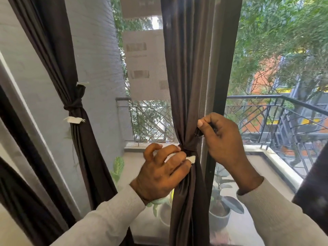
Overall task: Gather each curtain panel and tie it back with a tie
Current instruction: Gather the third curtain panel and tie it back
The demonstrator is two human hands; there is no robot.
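Note:
A dark brown curtain panel (186, 77) hangs in the middle, gathered tight at a knotted brown tie (188, 149). My right hand (223, 141) pinches one end of the tie up and to the right of the knot. Just left of the knot, my left hand (163, 171) pinches the other end, whose white tip (192, 159) sticks out past the fingers. On the left, a second brown panel (58, 55) hangs gathered, bound by its own tie (73, 105) with white ends.
A dark window frame post (221, 68) stands right behind the middle panel. Behind the mesh screen lie a balcony with a metal railing (276, 110), potted plants (220, 215) on its floor, and trees. A dark curtain edge (317, 183) shows at the right.

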